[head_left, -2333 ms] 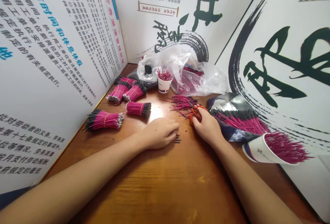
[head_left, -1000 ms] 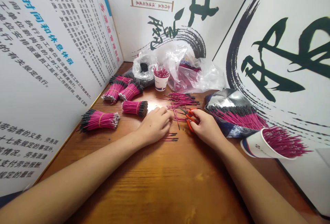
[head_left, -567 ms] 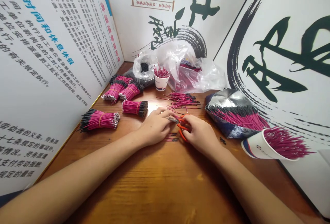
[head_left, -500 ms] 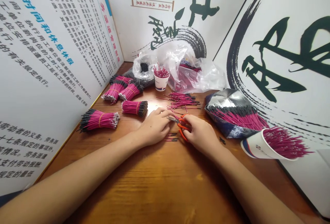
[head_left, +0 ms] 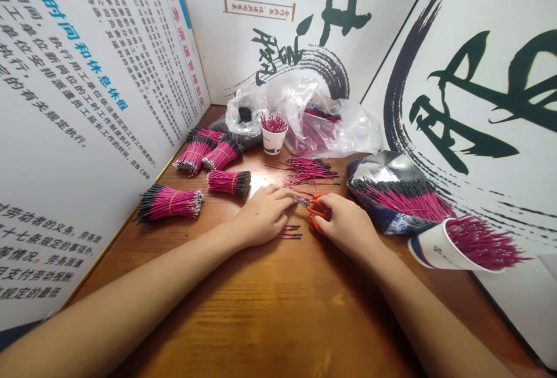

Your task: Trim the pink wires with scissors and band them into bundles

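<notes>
My right hand (head_left: 348,221) is closed around the orange handles of a pair of scissors (head_left: 317,209). Their metal blades point left, at the fingertips of my left hand (head_left: 266,211). That hand lies low over the table with its fingers bent together on a thin pink wire (head_left: 299,192); most of the wire is hidden by the fingers. Under and beside the left palm lie several loose wires (head_left: 292,232) with black ends. Just beyond both hands is a loose pile of pink wires (head_left: 310,170) with black tips.
Banded wire bundles (head_left: 172,203) stand at the left. A paper cup (head_left: 274,141) of wires and clear plastic bags (head_left: 300,126) are at the back. To the right are an opened foil bag (head_left: 391,192) of wires and a tilted paper cup (head_left: 435,247). Printed panels surround the table (head_left: 278,314).
My right hand and the scissors have shifted slightly right, and the blades sit a little farther from the left fingertips. The whole view has moved slightly.
</notes>
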Demonstrator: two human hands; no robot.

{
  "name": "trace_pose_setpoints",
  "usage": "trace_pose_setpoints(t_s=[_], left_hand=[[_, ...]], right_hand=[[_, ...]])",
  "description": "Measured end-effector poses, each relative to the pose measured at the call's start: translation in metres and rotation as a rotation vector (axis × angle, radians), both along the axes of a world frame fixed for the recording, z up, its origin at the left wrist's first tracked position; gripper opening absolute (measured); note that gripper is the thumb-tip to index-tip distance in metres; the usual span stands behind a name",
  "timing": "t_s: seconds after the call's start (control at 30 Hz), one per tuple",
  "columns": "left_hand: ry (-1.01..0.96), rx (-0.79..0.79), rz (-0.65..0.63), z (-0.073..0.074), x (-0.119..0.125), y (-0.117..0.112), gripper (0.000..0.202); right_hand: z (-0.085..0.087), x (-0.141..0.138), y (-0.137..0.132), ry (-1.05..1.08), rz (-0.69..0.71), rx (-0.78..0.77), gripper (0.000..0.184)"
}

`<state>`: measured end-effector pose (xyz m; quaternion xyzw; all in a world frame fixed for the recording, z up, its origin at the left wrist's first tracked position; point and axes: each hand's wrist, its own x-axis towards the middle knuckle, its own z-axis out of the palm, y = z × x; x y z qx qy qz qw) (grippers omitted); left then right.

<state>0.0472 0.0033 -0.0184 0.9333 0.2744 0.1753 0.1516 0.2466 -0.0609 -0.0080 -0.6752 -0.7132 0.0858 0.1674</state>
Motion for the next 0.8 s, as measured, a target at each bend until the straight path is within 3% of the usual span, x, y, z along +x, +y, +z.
trace_pose_setpoints(t_s=[0.17,0.5,0.8], left_hand=[[-0.059,0.014,0.007,-0.0029,0.0003,0.0018,0.033],[-0.105,0.052,-0.038,-0.0030,-0.0003,0.0015,0.032],[-0.124,0.063,0.014,-0.0021,0.0000,0.0007,0.028]], right_hand=[[0.0028,0.0070,0.0026,0.069,-0.032,-0.025,0.014],[-0.0019,0.0047,0.0018,0.496,-0.048,0.206,0.005],[-0.0021,0.0048,0.0012,0.606,-0.074,0.228,0.006]])
